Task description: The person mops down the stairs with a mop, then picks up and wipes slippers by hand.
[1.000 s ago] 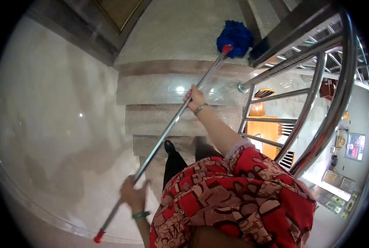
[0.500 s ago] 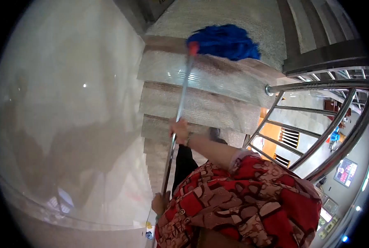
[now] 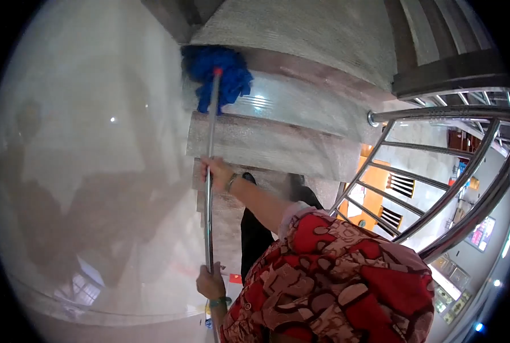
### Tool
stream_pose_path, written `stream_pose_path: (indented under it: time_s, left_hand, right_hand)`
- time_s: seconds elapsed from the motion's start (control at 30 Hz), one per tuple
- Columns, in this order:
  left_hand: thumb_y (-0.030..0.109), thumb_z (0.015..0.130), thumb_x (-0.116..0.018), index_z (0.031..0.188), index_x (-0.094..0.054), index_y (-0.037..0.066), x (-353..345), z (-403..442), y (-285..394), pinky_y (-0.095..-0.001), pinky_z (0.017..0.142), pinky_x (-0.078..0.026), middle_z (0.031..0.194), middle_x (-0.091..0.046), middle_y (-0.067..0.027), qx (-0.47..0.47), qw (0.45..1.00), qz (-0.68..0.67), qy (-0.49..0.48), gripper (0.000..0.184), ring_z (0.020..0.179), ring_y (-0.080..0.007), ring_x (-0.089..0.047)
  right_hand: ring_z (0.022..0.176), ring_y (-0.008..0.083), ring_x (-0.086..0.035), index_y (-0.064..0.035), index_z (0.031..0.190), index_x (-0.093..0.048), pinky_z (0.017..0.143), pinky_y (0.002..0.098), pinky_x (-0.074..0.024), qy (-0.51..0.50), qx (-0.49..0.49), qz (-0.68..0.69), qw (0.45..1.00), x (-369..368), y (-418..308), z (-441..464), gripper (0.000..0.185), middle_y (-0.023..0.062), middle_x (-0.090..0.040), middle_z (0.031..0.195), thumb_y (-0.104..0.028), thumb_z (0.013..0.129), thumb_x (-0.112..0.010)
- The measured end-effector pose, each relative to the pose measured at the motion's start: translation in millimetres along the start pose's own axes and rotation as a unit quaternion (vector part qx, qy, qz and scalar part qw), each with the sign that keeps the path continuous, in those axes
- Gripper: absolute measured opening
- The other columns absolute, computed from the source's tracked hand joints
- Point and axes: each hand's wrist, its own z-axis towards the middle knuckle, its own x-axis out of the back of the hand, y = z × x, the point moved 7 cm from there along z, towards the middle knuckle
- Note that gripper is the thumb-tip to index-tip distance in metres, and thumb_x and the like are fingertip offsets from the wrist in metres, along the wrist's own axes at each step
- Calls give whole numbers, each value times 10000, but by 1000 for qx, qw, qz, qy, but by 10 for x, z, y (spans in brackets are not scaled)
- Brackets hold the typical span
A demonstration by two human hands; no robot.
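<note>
A mop with a shiny metal pole (image 3: 211,134) and a shaggy blue head (image 3: 232,80) reaches up ahead of me. Its head lies against the wall at the left end of a stair step, spilling over the step's edge. My right hand (image 3: 216,174) is closed around the middle of the pole. Lower down, my left hand (image 3: 210,282) wraps the pole near my body, a green band on its wrist. A small red joint (image 3: 217,71) links pole and head.
Stone stairs (image 3: 266,137) climb ahead, with a glossy pale wall (image 3: 95,183) on the left. A steel railing (image 3: 420,177) runs along the right, with a lower floor, an orange table (image 3: 372,191) and chairs beyond. My dark-clad legs (image 3: 255,234) stand on the steps.
The mop head has swung left from the landing edge to the wall and down onto the step below. Both hands stay on the pole; my right hand has shifted left.
</note>
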Motion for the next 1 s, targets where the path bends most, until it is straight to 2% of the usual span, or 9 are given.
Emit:
stream_pose_path:
  time_s: [0.1, 0.17, 0.23, 0.27, 0.33, 0.53, 0.67, 0.8, 1.0]
  left_hand:
    - [392, 720, -621, 628, -473, 46, -77, -121, 705, -445, 470, -390, 527, -525, -152, -72, 996, 47, 2, 387, 515, -358, -527]
    - [390, 689, -653, 626, -467, 51, -311, -242, 1029, -432, 482, -391, 541, -526, -152, -77, 995, 32, -54, 392, 546, -372, -525]
    - [398, 709, -630, 632, -470, 54, -652, -293, 1472, -433, 479, -397, 535, -528, -147, -138, 986, 65, -68, 387, 537, -362, -530]
    - [405, 729, -607, 637, -474, 57, -773, -304, 1628, -435, 476, -403, 529, -530, -143, -179, 977, 90, -72, 383, 529, -353, -535]
    - [441, 727, -595, 656, -488, 46, -1093, -602, 1605, -449, 490, -402, 561, -545, -164, -162, 979, 48, -111, 415, 557, -371, -541]
    - [454, 740, -565, 688, -513, 43, -966, -668, 734, -452, 514, -410, 597, -560, -177, -140, 987, 8, -81, 418, 588, -372, -553]
    - [483, 719, -571, 750, -537, 46, -773, -585, 549, -424, 558, -425, 658, -577, -167, -98, 987, 7, -131, 440, 655, -343, -567]
    - [428, 729, -585, 715, -525, 44, -841, -700, 641, -445, 525, -416, 610, -565, -178, -120, 989, 7, -90, 389, 598, -369, -557]
    - [450, 705, -595, 717, -516, 43, -837, -1069, -73, -460, 563, -406, 658, -571, -199, 13, 988, -43, -151, 415, 655, -387, -552]
  right_hand:
    - [482, 165, -435, -83, 649, -429, 459, 318, -399, 30, 31, 81, 996, 612, -769, -596, 241, 41, -422, 533, -204, 828, -534]
    - [447, 174, -450, -79, 617, -422, 427, 346, -414, 74, 101, 83, 989, 1148, -1166, -1006, 266, 43, -423, 518, -213, 820, -530]
    - [447, 179, -450, -79, 621, -420, 428, 353, -414, 101, 128, 109, 981, 1793, -1563, -1271, 258, 45, -420, 518, -204, 822, -524]
    - [448, 183, -449, -79, 626, -418, 429, 360, -415, 117, 142, 122, 975, 2077, -1667, -1372, 250, 48, -417, 519, -195, 824, -518]
    - [450, 199, -447, -72, 630, -410, 424, 366, -409, 107, 126, 102, 981, 2325, -1594, -1460, 243, 59, -407, 507, -180, 821, -515]
    - [447, 210, -433, -65, 625, -399, 424, 373, -401, 106, 156, 8, 982, 1880, -916, -1346, 239, 65, -393, 502, -165, 811, -513]
    - [433, 197, -418, -71, 611, -386, 411, 361, -394, 114, 161, 17, 980, 1709, -752, -1323, 251, 59, -389, 497, -161, 809, -512]
    - [404, 187, -408, -72, 593, -378, 376, 345, -377, 140, 194, 14, 971, 1755, -829, -1353, 269, 54, -385, 493, -160, 805, -519]
    - [374, 171, -412, -62, 636, -383, 336, 335, -370, 115, 138, -52, 982, 1248, -83, -1240, 263, 57, -394, 479, -192, 807, -536]
